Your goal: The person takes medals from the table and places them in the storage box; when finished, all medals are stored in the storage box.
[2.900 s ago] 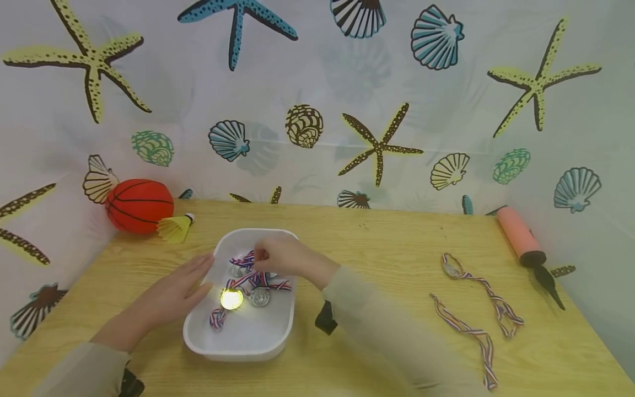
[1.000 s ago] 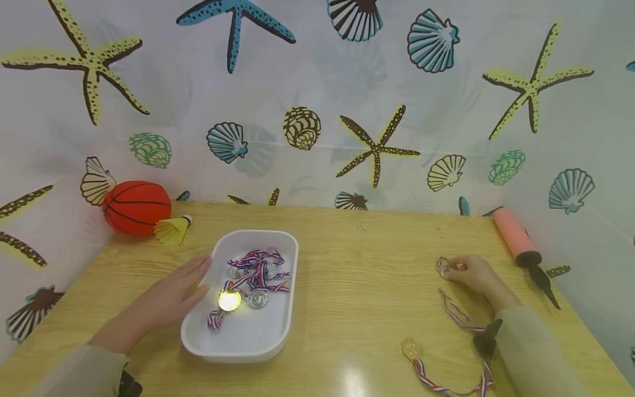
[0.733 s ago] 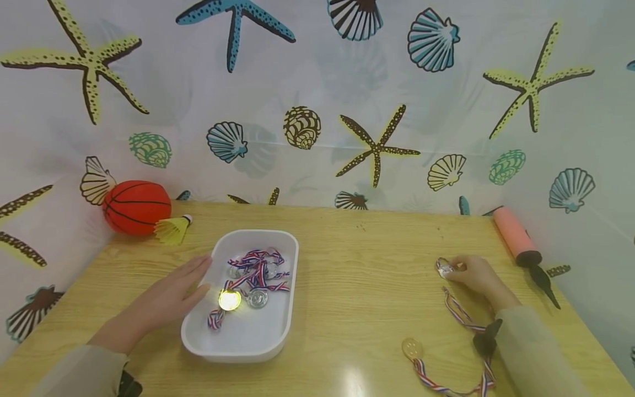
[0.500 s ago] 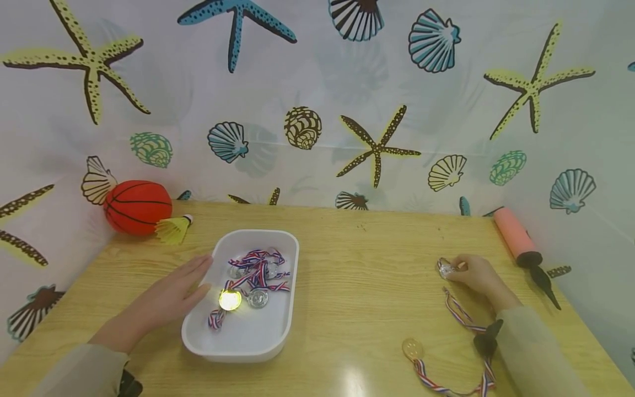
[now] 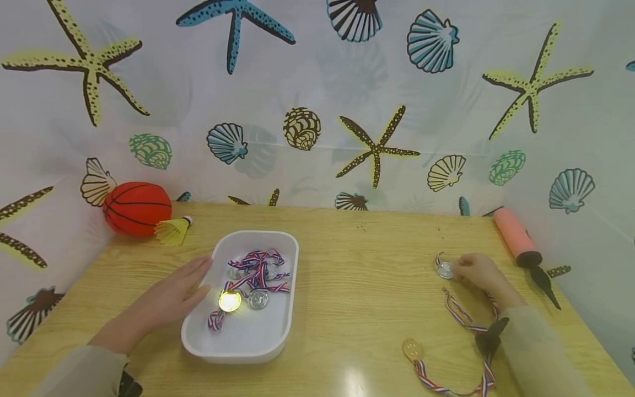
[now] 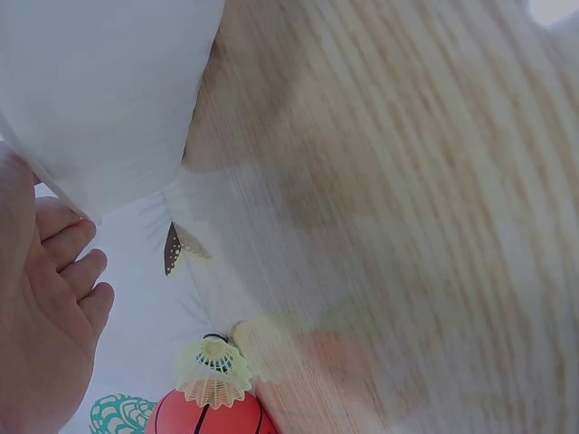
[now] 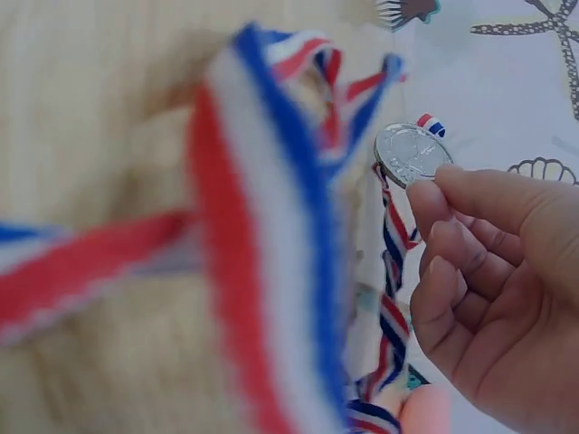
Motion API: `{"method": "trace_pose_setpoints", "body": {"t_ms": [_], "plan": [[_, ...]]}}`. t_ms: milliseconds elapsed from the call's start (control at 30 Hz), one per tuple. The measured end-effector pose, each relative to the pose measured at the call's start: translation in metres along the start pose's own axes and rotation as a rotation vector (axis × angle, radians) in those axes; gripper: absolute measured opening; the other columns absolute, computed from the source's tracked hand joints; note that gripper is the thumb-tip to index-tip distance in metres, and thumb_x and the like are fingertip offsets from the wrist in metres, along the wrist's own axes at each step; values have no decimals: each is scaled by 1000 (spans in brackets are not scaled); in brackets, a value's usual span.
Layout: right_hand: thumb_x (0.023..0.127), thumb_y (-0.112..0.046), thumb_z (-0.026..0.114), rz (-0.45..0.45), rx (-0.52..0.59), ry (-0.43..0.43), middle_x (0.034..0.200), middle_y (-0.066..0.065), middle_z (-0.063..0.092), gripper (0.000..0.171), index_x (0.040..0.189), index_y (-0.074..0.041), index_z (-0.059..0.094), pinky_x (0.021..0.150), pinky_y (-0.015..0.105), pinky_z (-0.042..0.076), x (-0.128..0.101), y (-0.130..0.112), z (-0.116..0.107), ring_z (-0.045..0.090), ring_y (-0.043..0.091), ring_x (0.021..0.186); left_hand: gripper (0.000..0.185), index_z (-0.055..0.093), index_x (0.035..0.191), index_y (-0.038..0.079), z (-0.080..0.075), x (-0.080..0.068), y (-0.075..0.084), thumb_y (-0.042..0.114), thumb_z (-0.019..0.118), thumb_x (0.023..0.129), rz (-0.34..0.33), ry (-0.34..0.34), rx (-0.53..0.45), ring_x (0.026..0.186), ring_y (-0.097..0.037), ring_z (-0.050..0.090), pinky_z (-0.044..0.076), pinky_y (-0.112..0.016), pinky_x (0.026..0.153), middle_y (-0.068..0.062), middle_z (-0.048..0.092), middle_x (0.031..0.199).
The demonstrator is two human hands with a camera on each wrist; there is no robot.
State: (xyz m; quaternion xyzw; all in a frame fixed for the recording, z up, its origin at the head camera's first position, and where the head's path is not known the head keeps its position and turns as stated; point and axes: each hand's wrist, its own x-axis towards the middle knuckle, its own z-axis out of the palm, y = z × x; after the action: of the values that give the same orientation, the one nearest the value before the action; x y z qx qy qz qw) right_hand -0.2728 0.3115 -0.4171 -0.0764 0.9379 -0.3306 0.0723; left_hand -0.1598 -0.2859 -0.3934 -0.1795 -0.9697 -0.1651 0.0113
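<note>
Legible text, labels, brands, numbers, signs: none. Silver medal [image 7: 412, 154] at the right hand's fingertips: embossed relief on its face, too blurred to read. Medals in the white tray [image 5: 248, 342]: faces glare-washed or too small to read. Backdrop: printed starfish and shells only.

A shiny silver metal medal [image 7: 412, 154] on woven striped cloth ribbon [image 7: 271, 271] sits at the right hand's [image 5: 476, 273] fingertips; beneath, glossy wood-grain table [image 5: 367, 264]; by the left hand [image 5: 171, 298], a smooth white plastic tray [image 5: 238, 347].
</note>
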Motion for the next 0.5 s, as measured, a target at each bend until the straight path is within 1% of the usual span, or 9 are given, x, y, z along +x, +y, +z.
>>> {"method": "trace_pose_setpoints", "body": {"t_ms": [33,100,200,233,300,433,500], "plan": [[90,-19,59,3,11,-2,73,4,60,24,90,5,63,55,29,47,0,-1,-2,53,16,63,59,31,139,-7,0,0,0,30,47,96,0,-3,-3,129,-44,24,23,-57,102,-27,26,143],[91,-20,58,-13,45,-5,76,5,62,28,95,7,64,56,29,48,0,-6,-8,54,16,64,59,31,139,-7,-1,0,1,30,46,96,1,-8,-7,129,-45,24,23,-57,102,-27,26,143],[90,-22,59,-42,93,14,77,7,63,29,93,7,64,56,29,48,1,-18,-20,54,17,62,59,31,139,-7,-1,0,1,32,46,97,2,-11,-12,129,-45,24,23,-58,101,-27,26,143],[91,-22,58,-47,117,11,79,7,63,30,93,7,64,57,29,49,0,-24,-24,53,17,64,60,31,139,-7,-1,0,1,32,46,97,0,-10,-14,129,-45,24,23,-58,101,-27,26,143],[92,-23,57,-59,154,13,81,8,63,31,95,8,63,60,29,50,-1,-38,-33,52,18,66,60,31,140,-7,-1,0,1,32,46,97,-2,-9,-14,129,-45,24,23,-58,102,-27,26,143],[93,-30,55,-76,154,27,83,6,63,38,103,6,61,66,29,50,-2,-74,-52,51,18,70,59,31,139,-7,-1,0,1,31,46,96,-4,-9,-12,129,-45,24,23,-58,102,-27,26,143],[93,-32,55,-99,157,37,84,6,63,40,105,6,60,66,28,49,-2,-93,-59,51,18,70,60,31,139,-6,-1,0,1,32,46,96,-4,-10,-15,129,-45,24,23,-58,102,-27,26,143]]}}
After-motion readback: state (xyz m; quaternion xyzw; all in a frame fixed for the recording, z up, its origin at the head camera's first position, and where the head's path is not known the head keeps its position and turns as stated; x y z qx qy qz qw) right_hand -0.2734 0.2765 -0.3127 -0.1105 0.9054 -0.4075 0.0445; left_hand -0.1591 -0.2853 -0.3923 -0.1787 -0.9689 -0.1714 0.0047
